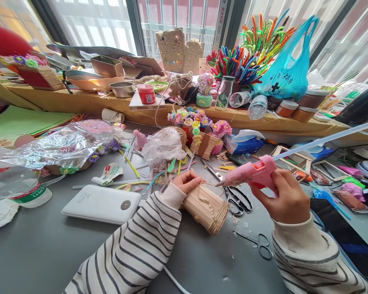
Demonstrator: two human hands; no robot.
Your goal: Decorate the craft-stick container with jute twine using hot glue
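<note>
The left hand (187, 181) is curled over the upper end of a small stick cylinder (206, 207), a tube of flat wooden sticks set side by side, which lies on its side on the grey worktop (49, 249) just below and to the right of that hand. A band of twine (221, 217) wraps the end farthest from the fingers, and a twine loop runs across its wall.

The right hand (286, 200) is closed around the grip of a pink glue gun (251, 173), whose nozzle points left towards the cylinder and stops just short of it. A clear glue stick (325, 141) juts out behind the gun, up and away from the hand.

The cylinder looks light and fairly stiff along its length. Being thin sticks held together at the edges, though, it probably gives way if squeezed hard across its middle. The safer hold seems to be at the rim or over the twine band, where the wall is braced. Its round side would roll on the smooth worktop unless pinned.

Black-handled scissors (233, 194) lie between the two hands. A white power bank (101, 204) sits to the left of the left forearm.
</note>
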